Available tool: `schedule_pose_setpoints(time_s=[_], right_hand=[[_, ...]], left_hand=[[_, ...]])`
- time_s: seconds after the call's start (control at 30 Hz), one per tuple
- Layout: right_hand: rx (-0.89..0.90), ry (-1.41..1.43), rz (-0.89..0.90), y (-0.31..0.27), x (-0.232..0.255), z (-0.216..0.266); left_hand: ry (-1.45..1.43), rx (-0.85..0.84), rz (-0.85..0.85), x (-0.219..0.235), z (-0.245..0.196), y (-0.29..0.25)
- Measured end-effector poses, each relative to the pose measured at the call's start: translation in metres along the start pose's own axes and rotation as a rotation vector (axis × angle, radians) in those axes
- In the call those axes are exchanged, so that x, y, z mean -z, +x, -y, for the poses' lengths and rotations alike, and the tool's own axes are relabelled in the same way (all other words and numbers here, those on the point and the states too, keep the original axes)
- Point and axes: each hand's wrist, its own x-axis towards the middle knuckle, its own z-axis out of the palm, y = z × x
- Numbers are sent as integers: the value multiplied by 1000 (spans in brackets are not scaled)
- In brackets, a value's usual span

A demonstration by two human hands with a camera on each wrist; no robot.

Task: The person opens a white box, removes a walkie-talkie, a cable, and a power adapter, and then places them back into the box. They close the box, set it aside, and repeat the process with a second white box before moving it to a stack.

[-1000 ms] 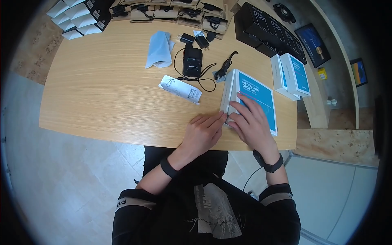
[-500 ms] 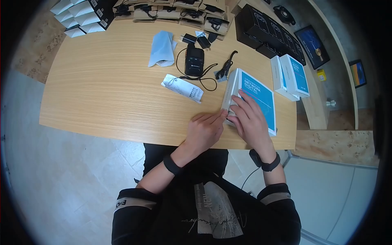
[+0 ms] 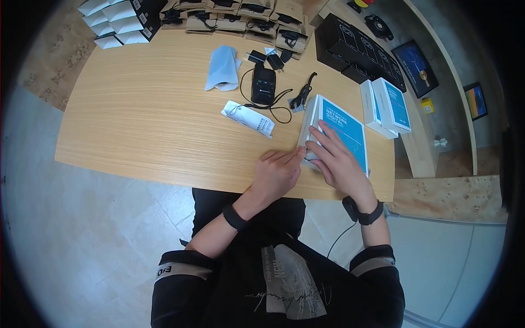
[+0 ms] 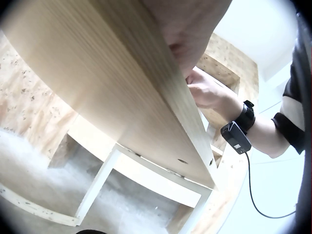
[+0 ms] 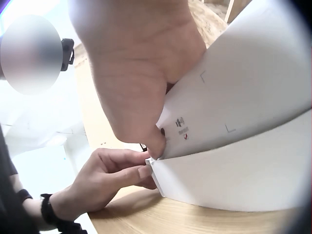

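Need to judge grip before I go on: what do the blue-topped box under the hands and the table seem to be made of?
Blue-topped box: looks like smooth printed cardboard, with crisp folded white edges. Table: light wood or wood-look laminate, with straight grain lines and a matte surface; which of the two I cannot tell.

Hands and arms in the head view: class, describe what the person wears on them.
Both hands, left hand and right hand, are bare. Each wrist carries a black band; the right one holds a small black camera unit trailing a thin cable. Black sleeves with beige cuff stripes are pushed up.
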Motion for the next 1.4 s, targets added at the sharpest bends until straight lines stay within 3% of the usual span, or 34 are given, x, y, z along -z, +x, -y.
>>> schedule_pose_setpoints(time_s=[0.73, 0.8, 0.83, 0.9, 0.93, 1.0, 1.03, 1.1, 1.17, 1.23, 1.4], right_hand=[[25, -67, -128, -6, -1, 0], [78, 213, -139, -15, 8, -6], [65, 212, -160, -24, 10, -11], [7, 294, -424, -51, 10, -26], [-20, 288, -450, -69, 5, -34], [-324, 353, -800, -107, -13, -49], [-366, 339, -826, -121, -23, -52], [-635, 533, -1030, -146, -46, -51], [-754, 583, -1054, -150, -64, -34], [-740, 660, -958, -142, -73, -17], [-691, 593, -977, -132, -96, -18]], left_hand=[[-16, -31, -11, 4, -3, 4], [-14, -51, 9, 8, -3, 5], [-28, -42, 48, 11, -1, 6], [-47, -61, 111, 18, -1, 9], [-55, -50, 110, 23, -3, 13], [-111, 34, 201, 34, -11, 22], [-129, 5, 237, 37, -17, 29], [-167, 45, 202, 35, -27, 41], [-171, 37, 296, 22, -35, 53], [-156, 34, 373, 11, -37, 58], [-361, 255, 347, -4, -33, 49]])
